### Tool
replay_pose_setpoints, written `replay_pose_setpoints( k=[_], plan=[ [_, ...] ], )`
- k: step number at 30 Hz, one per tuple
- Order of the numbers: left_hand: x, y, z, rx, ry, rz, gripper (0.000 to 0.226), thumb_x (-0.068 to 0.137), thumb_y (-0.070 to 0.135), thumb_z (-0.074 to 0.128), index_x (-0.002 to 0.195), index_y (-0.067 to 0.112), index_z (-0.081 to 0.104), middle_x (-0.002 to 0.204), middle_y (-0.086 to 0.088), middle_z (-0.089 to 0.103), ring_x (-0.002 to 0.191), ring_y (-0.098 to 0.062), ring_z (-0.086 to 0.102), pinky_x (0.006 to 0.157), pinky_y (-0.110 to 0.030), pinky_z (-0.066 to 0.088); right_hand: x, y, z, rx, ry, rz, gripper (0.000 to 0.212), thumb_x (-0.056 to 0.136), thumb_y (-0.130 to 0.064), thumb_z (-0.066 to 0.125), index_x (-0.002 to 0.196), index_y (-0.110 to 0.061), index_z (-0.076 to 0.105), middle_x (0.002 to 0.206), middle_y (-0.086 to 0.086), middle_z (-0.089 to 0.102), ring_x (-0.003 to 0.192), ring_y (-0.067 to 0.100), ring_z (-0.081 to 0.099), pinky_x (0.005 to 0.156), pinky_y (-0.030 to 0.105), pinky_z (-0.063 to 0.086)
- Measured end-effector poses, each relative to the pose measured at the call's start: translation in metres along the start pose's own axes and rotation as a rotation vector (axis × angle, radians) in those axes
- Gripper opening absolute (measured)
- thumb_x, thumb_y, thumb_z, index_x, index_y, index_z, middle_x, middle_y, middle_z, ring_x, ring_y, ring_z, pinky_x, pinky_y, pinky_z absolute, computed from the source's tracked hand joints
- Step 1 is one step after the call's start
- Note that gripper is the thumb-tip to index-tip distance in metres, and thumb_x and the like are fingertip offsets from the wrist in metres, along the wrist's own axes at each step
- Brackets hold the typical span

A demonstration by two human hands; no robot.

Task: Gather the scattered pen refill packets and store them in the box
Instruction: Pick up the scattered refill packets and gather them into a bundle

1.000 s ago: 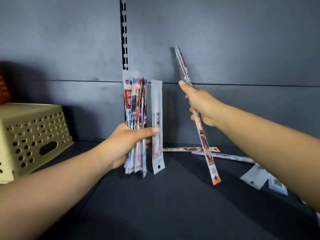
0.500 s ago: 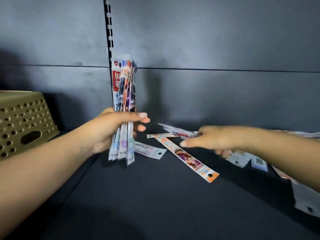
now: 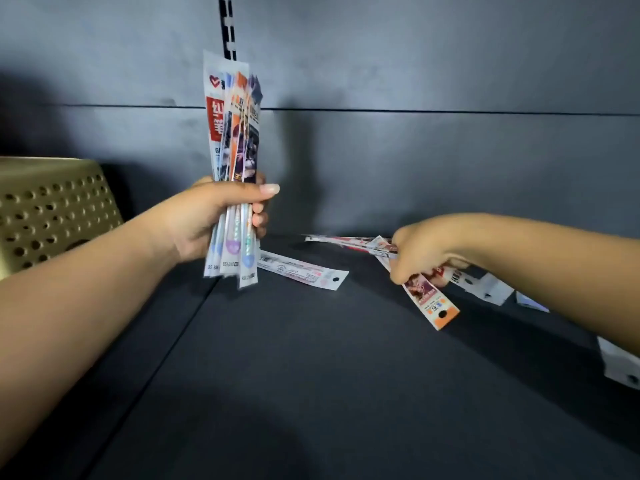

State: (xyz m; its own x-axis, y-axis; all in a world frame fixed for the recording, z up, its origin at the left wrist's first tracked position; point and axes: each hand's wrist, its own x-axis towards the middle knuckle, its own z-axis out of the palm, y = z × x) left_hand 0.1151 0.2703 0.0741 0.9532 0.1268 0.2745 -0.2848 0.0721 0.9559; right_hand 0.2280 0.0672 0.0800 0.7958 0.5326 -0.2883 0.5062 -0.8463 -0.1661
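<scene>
My left hand (image 3: pixel 214 220) grips an upright bundle of several pen refill packets (image 3: pixel 233 133) above the dark shelf. One white packet (image 3: pixel 304 270) lies flat just right of that hand. My right hand (image 3: pixel 424 252) is down on the shelf at the right, fingers curled round an orange-ended packet (image 3: pixel 433 299) and other packets (image 3: pixel 346 241) fanned behind it. More white packets (image 3: pixel 490 289) lie under and past my right forearm, and another packet (image 3: pixel 620 365) lies at the right edge. The beige perforated box (image 3: pixel 52 209) stands at the far left.
The dark shelf floor (image 3: pixel 311 375) stretches toward me. A grey back wall (image 3: pixel 415 150) with a slotted upright rail (image 3: pixel 228 26) closes the shelf behind the packets.
My right hand dropped from holding one packet upright to the shelf and now grasps packets lying there. One white packet left the bundle and lies flat on the shelf.
</scene>
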Motion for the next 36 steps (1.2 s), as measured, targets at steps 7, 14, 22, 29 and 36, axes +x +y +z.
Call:
replay_pose_setpoints(
  k=[7,14,22,29,36],
  plan=[
    [0.000,-0.004,-0.019,0.003,0.070,-0.013,0.021,0.056,0.008,0.069,0.059,0.019,0.052,0.044,0.004,0.046,0.040,-0.009,0.048,0.050,-0.021,0.049,0.007,0.002,-0.005,0.425,0.053,-0.061,0.040,0.084,0.004,0.044,0.120,-0.012,0.036,0.084,0.013,0.053,0.056,0.014,0.059,0.048,0.025,0.052],
    [-0.006,0.003,-0.027,-0.056,-0.046,-0.040,0.041,0.033,0.023,0.089,0.058,0.021,0.056,0.045,0.006,0.047,0.042,-0.008,0.049,0.059,-0.027,0.054,0.025,-0.059,0.000,0.749,-0.045,-0.261,0.027,0.079,-0.013,0.065,0.073,-0.012,0.039,0.057,0.001,0.027,0.037,0.009,0.021,0.034,0.013,0.017],
    [-0.009,0.008,-0.029,-0.068,-0.032,-0.066,0.022,0.048,0.013,0.073,0.056,0.022,0.054,0.044,0.006,0.045,0.040,-0.006,0.047,0.060,-0.024,0.054,0.033,-0.093,0.011,0.086,-0.051,-0.200,0.043,0.073,-0.046,0.069,0.089,-0.012,0.047,0.079,0.005,0.044,0.062,0.020,0.045,0.058,0.028,0.038],
    [-0.006,0.013,-0.020,0.062,0.066,0.034,0.018,0.063,0.007,0.062,0.049,0.017,0.057,0.046,0.004,0.054,0.047,-0.009,0.056,0.059,-0.025,0.055,0.019,-0.079,-0.001,0.113,-0.197,-0.244,0.012,0.081,-0.017,0.063,0.078,-0.007,0.056,0.075,0.006,0.060,0.060,0.015,0.060,0.058,0.027,0.053],
    [-0.012,0.013,-0.011,0.666,-0.078,-0.092,0.031,0.051,0.019,0.075,0.083,0.018,0.072,0.092,0.006,0.075,0.087,-0.003,0.067,0.077,-0.011,0.051,0.002,-0.050,-0.026,0.338,-0.494,-0.347,0.007,0.084,-0.009,0.056,0.089,-0.006,0.052,0.055,0.002,0.056,0.035,0.004,0.046,0.034,0.013,0.039]
  ],
)
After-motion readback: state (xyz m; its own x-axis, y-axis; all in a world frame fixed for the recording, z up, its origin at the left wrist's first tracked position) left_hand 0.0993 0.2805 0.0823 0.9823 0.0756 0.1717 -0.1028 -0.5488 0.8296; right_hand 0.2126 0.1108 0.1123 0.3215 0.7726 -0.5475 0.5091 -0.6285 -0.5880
